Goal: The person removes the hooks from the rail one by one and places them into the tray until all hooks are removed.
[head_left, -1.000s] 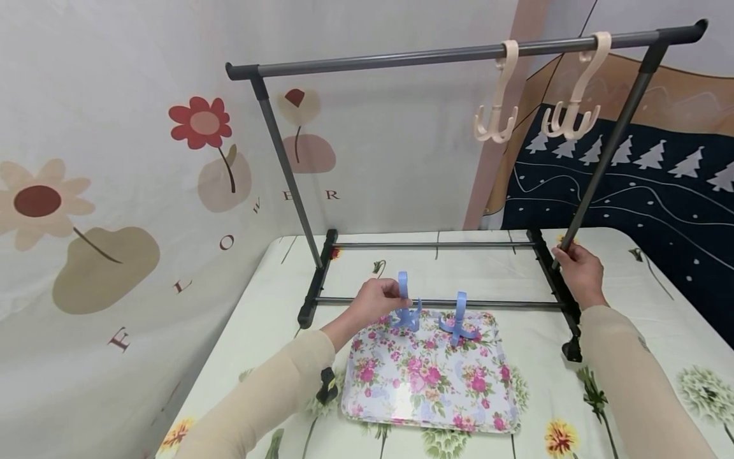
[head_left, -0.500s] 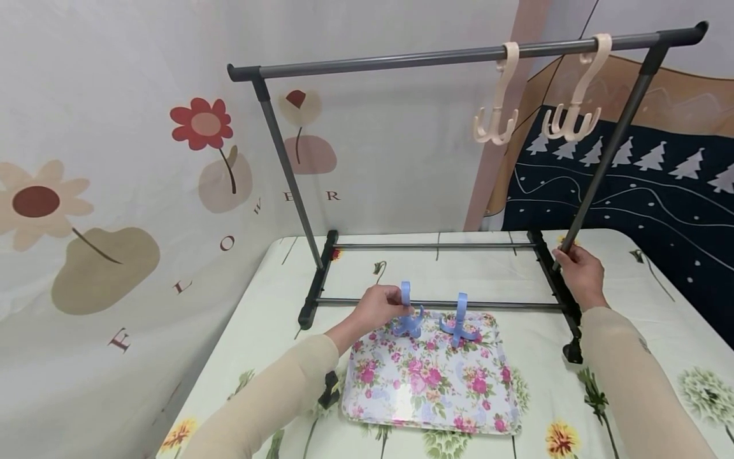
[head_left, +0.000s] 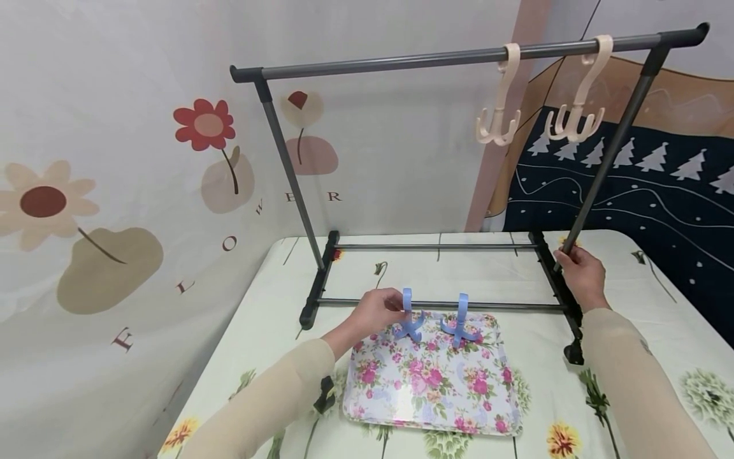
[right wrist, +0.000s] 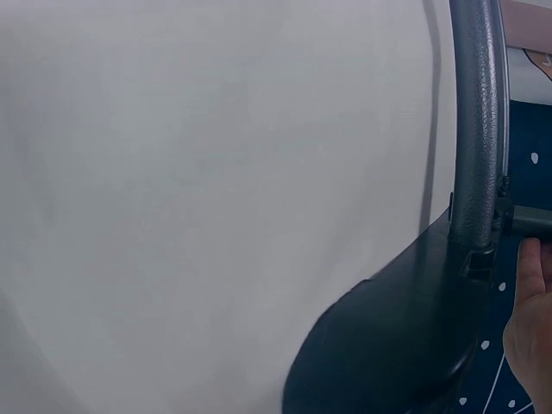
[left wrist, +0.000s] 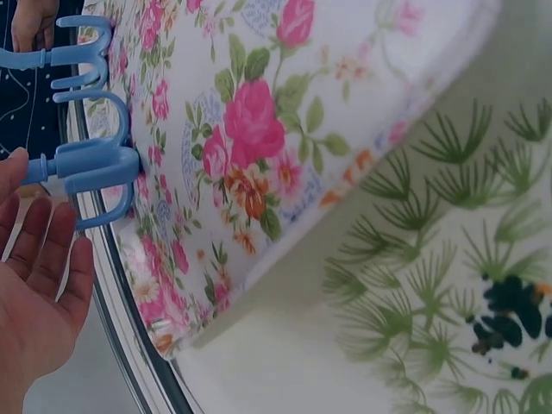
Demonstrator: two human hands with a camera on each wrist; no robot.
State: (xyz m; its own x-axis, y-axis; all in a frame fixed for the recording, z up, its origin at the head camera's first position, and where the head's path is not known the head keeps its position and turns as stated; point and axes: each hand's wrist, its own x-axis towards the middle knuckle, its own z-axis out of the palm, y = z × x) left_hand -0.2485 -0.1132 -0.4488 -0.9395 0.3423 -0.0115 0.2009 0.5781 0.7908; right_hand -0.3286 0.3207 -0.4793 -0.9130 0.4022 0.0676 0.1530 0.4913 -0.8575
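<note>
My left hand (head_left: 378, 310) pinches the stem of a blue multi-prong hook (head_left: 410, 329) at the front lower bar of a dark grey rack. In the left wrist view, my left hand (left wrist: 43, 297) has the thumb and fingertips at the stem of this blue hook (left wrist: 99, 164). A second blue hook (head_left: 459, 328) stands just to its right, its curved top over the same bar. My right hand (head_left: 583, 274) grips the foot of the rack's right post (head_left: 602, 172). In the right wrist view, only part of my right hand (right wrist: 530, 328) shows, at the edge.
Two cream hooks (head_left: 497, 105) hang from the top bar (head_left: 378, 64) toward the right. A floral tray (head_left: 430, 389), apparently stacked, lies before the lower bar (head_left: 504, 306) on a flower-print tablecloth (head_left: 275, 382). Printed curtains close off the back and left.
My left hand and the blue hook it pinches have come down a little and slightly to the right, toward the lower bar. The right hand keeps its grip on the post.
</note>
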